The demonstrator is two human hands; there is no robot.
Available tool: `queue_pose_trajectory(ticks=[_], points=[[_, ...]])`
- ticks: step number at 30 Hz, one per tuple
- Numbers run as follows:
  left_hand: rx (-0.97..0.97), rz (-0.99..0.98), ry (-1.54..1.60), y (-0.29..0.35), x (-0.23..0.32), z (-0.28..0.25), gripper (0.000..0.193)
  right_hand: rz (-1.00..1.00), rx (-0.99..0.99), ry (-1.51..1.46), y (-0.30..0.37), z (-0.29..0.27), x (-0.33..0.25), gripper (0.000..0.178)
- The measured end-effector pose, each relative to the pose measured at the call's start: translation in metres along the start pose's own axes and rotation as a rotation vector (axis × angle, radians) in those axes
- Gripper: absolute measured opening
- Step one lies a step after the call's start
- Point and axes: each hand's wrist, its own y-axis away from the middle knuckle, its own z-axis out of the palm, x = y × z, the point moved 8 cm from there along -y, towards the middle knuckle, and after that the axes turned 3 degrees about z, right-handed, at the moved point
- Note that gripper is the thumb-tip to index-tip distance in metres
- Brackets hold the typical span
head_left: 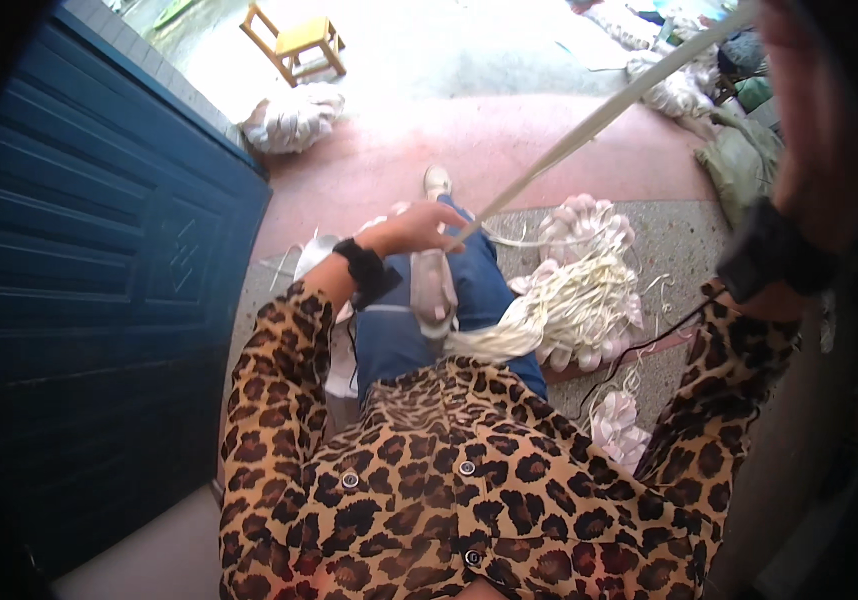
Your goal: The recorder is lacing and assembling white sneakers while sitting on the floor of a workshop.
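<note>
A cream cord (pixel 589 125) runs taut and slanting between my two hands. My left hand (pixel 417 228) is closed on its lower end, over my lap. At the upper right my right hand (pixel 801 100) is raised high, close to the view and blurred. The cord's upper end reaches this hand, though its fingertips are cut off by the frame edge. Below my left hand, a pale pinkish oblong piece (pixel 434 290) rests between my thighs. A loose bundle of cream strands (pixel 539 315) lies across my right thigh and spreads to the right.
White-pink bundles (pixel 585 225) lie beside my right leg, with a smaller one (pixel 619 425) nearer. A blue door (pixel 99 230) stands at left. Beyond are a white sack (pixel 294 118), a small yellow chair (pixel 301 40) and a greenish sack (pixel 736 160). A thin black cable (pixel 639 345) hangs by my right wrist.
</note>
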Motion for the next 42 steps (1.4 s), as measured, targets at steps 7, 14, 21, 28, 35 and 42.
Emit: queue_pose_trajectory(ticks=[7, 14, 21, 28, 35, 42], points=[[0.621, -0.085, 0.652, 0.099, 0.067, -0.14, 0.022, 0.249, 0.003, -0.248, 0.003, -0.142, 0.12, 0.024], [1.578, -0.24, 1.227, 0.548, -0.149, -0.213, 0.021, 0.739, 0.763, -0.033, 0.319, -0.543, 0.276, 0.011], [0.99, -0.837, 0.867, 0.394, -0.191, -0.102, 0.01, 1.119, 0.185, 0.282, 0.467, -0.258, 0.413, 0.011], [0.439, -0.678, 1.008, 0.144, -0.112, 0.095, 0.022, 0.57, -0.676, 0.47, 0.431, 0.092, 0.368, 0.016], [0.566, -0.622, 0.488, 0.139, -0.126, 0.083, 0.017, 0.396, -0.484, 0.667, 0.393, 0.091, 0.393, 0.013], [0.703, -0.349, -0.342, 0.118, -0.097, 0.07, 0.017, 0.557, -0.478, 0.683, 0.397, 0.083, 0.42, 0.018]])
